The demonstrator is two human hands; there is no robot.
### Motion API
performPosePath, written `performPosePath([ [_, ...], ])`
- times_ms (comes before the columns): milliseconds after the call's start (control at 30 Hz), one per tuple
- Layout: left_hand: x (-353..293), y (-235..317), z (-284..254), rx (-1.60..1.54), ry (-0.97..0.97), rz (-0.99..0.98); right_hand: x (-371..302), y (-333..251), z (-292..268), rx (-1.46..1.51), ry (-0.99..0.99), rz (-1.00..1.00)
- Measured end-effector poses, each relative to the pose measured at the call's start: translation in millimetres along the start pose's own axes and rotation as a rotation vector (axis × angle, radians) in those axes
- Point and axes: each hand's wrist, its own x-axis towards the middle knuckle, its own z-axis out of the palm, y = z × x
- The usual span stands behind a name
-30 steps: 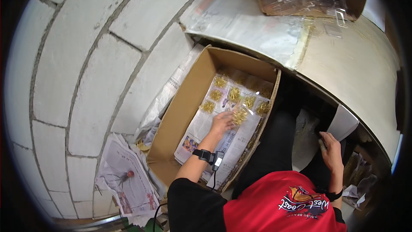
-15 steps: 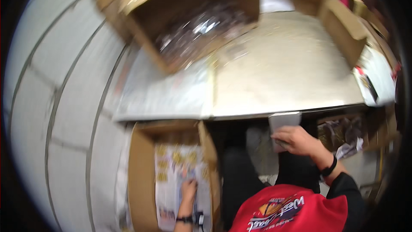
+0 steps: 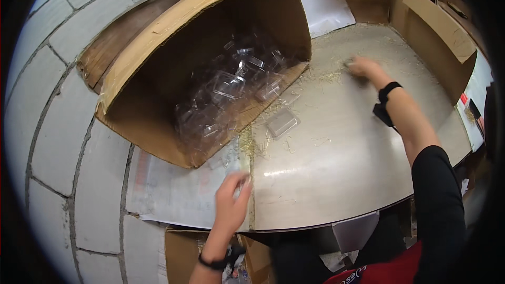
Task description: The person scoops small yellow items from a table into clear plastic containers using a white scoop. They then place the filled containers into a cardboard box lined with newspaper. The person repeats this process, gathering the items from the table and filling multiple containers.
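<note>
My left hand (image 3: 231, 201) hovers over the near left edge of the table, its fingers loosely bent and thumb apart, with nothing visible in it. Far out on the metal tabletop (image 3: 347, 158), my right hand (image 3: 364, 69) has its fingers closed at the surface; a small greyish patch shows at the fingertips, too blurred to name. Beside that hand lie thin gold-coloured metal pieces (image 3: 330, 77). A clear plastic case (image 3: 282, 122) rests between my hands, close to a large tipped cardboard box (image 3: 142, 92). Many clear plastic cases (image 3: 229, 87) are heaped inside this box.
More thin metal pieces (image 3: 249, 144) lie along the tabletop's left seam. Cardboard walls (image 3: 442, 47) border the far right, with a white sheet (image 3: 326, 8) at the back. Below the near edge are a pale panel (image 3: 356, 231) and another cardboard box (image 3: 179, 255).
My left hand has come up out of the lower cardboard box to the table edge. The right hand has left the pale panel near my lap and reached far across the tabletop. The view has shifted.
</note>
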Motion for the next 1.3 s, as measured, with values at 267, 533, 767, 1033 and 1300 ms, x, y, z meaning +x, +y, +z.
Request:
performPosePath([
  [267, 152.3, -14.0, 94.5, 0.481, -0.141, 0.109, -173.5, -93.5, 35.1, -0.370, -0.211, -0.423],
  [533, 92.6, 9.0, 100.6, -0.100, -0.014, -0.081, -265.1, 2.5, 32.3, 0.013, 0.102, -0.586],
  [767, -33.6, 84.0, 138.5, -0.507, 0.024, -0.127, -330.2, -42.6, 56.3, 1.369, -0.210, -0.483],
  [1033, -134.5, 85.0, 135.4, -0.778, -0.019, -0.186, -389.0, -19.1, 100.3, 1.591, -0.571, -0.489],
  [1300, -157.1, 78.3, 153.1, -0.970, 0.120, -0.150, -429.1, -30.0, 107.3, 1.488, -0.419, -0.436],
])
